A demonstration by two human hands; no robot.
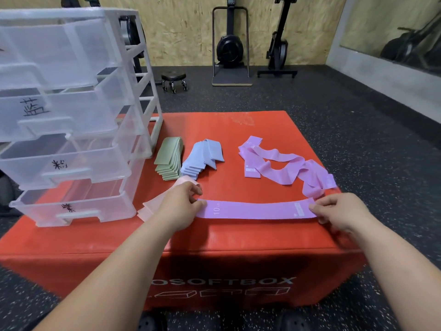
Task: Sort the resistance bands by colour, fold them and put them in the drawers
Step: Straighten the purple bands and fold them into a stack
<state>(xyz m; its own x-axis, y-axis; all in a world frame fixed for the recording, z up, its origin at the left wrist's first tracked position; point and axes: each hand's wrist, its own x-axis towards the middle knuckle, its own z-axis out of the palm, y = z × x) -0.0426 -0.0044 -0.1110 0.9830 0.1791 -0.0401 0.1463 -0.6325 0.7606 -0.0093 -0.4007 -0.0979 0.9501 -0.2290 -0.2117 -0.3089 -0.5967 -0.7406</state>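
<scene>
Purple band (257, 209) lies stretched flat on the red surface (238, 130) near its front edge, the left hand (181, 199) pinching one end and the right hand (338, 209) the other: folding is in hand, and next, I judge, one end must meet the other squarely.

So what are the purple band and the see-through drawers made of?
Purple band: looks like soft woven stretch fabric, matte, lying flat with printed lettering. Drawers: probably hard plastic, cloudy see-through with a slight shine.
</scene>
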